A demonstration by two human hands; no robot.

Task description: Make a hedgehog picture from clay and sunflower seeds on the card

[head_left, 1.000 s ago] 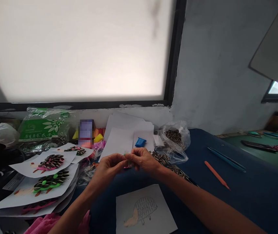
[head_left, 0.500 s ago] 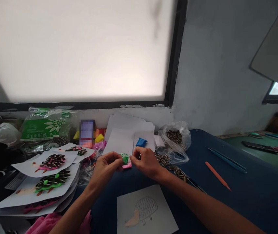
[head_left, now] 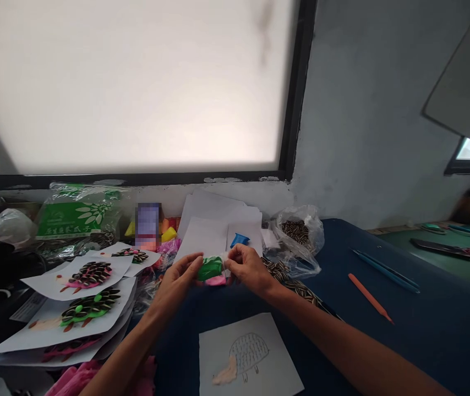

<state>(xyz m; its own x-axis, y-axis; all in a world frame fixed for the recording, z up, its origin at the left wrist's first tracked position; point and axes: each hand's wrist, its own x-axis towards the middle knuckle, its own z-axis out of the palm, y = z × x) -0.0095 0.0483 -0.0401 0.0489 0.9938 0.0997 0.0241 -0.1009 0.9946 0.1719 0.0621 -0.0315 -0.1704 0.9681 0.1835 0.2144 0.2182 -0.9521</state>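
Observation:
A green packet of modelling clay (head_left: 210, 268) in clear wrap is stretched between my two hands above the blue table. My left hand (head_left: 182, 276) pinches its left end, and the fingers of my right hand (head_left: 248, 268) close on the wrapper at its right end. A pink piece (head_left: 216, 280) shows just below the packet, and a blue packet (head_left: 240, 239) lies behind my right hand. Nearer to me is a white card (head_left: 282, 371) with a pencil-drawn hedgehog, its face covered in peach clay (head_left: 225, 372).
Finished hedgehog cards (head_left: 12, 338) with sunflower seeds are stacked at left. Behind them stands a green seed bag (head_left: 59, 217). Loose seeds (head_left: 276, 269) and a plastic bag of seeds (head_left: 295, 231) lie beyond my right forearm. An orange tool (head_left: 370, 298) and blue tweezers (head_left: 386, 270) lie at right.
The green packet now shows much more fully between my hands, its wrapper drawn out sideways. My left fingers have shifted slightly left and up. The drawing card stays put.

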